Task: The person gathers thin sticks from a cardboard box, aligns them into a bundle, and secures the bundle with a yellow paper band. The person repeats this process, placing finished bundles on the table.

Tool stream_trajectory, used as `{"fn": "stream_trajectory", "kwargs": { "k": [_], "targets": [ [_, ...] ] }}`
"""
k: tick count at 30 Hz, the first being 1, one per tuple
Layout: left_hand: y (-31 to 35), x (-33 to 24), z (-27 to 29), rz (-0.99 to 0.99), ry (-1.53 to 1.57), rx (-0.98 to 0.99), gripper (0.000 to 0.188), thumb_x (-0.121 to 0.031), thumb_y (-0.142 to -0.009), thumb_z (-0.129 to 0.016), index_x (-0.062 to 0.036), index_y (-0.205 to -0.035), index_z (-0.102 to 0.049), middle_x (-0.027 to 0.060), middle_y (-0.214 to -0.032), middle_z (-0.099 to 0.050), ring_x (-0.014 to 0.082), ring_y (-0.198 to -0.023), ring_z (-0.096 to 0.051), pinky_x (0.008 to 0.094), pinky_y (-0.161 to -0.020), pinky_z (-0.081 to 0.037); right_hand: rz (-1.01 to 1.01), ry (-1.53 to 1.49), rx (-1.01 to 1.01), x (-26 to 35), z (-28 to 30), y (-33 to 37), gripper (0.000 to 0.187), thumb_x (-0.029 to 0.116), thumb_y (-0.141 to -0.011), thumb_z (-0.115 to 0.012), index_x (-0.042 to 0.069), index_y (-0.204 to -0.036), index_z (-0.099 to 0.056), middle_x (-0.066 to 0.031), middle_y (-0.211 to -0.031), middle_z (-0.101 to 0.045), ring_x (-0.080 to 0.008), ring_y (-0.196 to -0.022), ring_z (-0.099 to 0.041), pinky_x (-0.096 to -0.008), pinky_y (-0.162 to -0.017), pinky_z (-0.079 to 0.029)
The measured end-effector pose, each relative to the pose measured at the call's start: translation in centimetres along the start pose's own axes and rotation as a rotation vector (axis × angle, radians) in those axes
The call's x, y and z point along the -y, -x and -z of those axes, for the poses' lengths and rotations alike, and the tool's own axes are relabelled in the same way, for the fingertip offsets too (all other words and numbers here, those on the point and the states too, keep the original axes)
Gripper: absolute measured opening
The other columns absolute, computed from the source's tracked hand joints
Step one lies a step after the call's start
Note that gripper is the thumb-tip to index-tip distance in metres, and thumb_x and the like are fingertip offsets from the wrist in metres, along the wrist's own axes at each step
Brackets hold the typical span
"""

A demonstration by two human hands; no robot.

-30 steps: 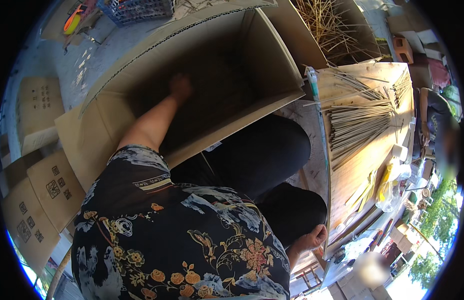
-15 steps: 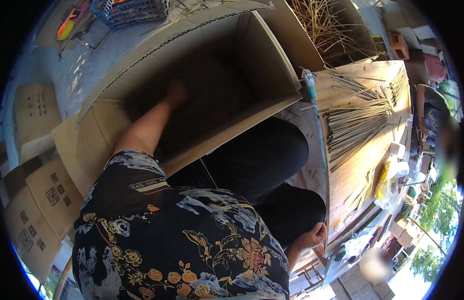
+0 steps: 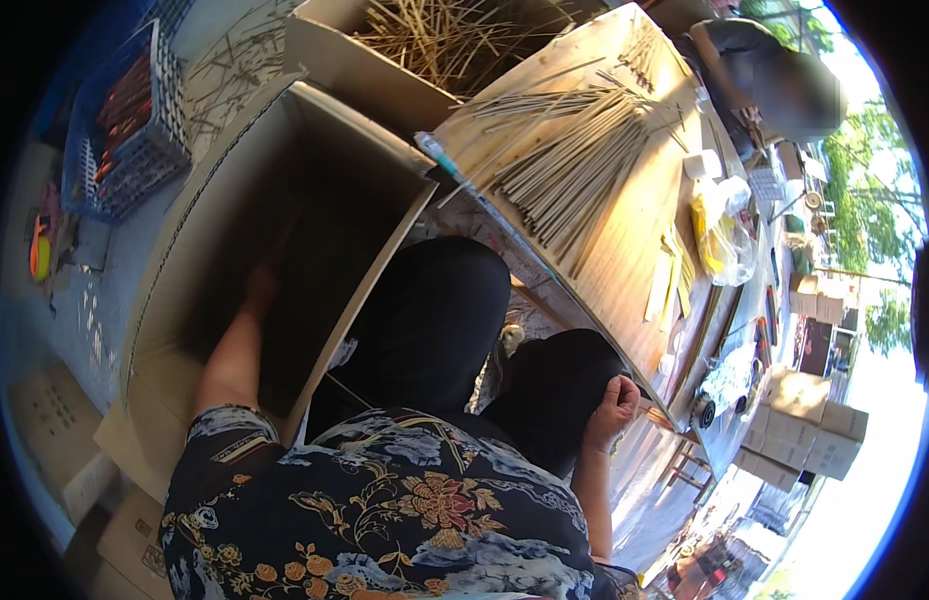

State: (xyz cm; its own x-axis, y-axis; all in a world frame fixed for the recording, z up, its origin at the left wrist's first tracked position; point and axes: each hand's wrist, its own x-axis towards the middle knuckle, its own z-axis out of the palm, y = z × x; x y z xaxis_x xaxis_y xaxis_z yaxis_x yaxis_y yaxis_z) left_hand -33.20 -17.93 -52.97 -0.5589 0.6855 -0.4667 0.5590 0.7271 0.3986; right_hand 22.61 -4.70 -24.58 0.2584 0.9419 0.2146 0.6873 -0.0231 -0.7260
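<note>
My left hand reaches deep into a large open cardboard box on my left. Shadow inside the box hides its fingers and anything they touch. My right hand rests beside my right knee, near the table's edge, with its fingers curled closed. Whether something small is inside them is hidden. Right of the box, a fan of thin wooden sticks lies across a wooden tabletop.
Behind the box stands another carton full of loose thin sticks. A blue plastic crate is at far left. Yellow strips and a clear plastic bag lie on the table. Another person works across it.
The view has swung to the right, so the box now sits further left and more of the table shows. My left hand is still inside the box. My right hand stays closed by the knee.
</note>
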Motion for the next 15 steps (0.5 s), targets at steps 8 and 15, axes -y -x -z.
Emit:
{"fn": "stream_trajectory", "kwargs": {
  "k": [8,15],
  "targets": [
    [-1.1,2.1,0.5,-0.032,-0.019,-0.044,0.033,-0.028,-0.087,-0.042,-0.0040,-0.104,-0.057,0.0221,-0.094,-0.059,0.0361,-0.083,-0.059,0.0439,-0.072,-0.048,-0.022,0.016,-0.039,1.4,-0.2,0.5,0.013,0.016,-0.083,-0.059,0.004,-0.085,-0.058,-0.0008,-0.074,-0.056,-0.0087,-0.067,-0.050,-0.0230,-0.064,-0.043],
    [-4.3,2.2,-0.1,-0.193,-0.309,-0.073,0.030,-0.020,-0.088,-0.039,-0.0059,-0.107,-0.056,0.0204,-0.092,-0.061,0.0325,-0.082,-0.061,0.0426,-0.071,-0.050,-0.024,-0.009,-0.090,0.5,-0.1,0.7,0.011,0.016,-0.082,-0.060,0.005,-0.084,-0.058,-0.0020,-0.073,-0.056,-0.0098,-0.065,-0.050,-0.0240,-0.062,-0.043]
  ]
}}
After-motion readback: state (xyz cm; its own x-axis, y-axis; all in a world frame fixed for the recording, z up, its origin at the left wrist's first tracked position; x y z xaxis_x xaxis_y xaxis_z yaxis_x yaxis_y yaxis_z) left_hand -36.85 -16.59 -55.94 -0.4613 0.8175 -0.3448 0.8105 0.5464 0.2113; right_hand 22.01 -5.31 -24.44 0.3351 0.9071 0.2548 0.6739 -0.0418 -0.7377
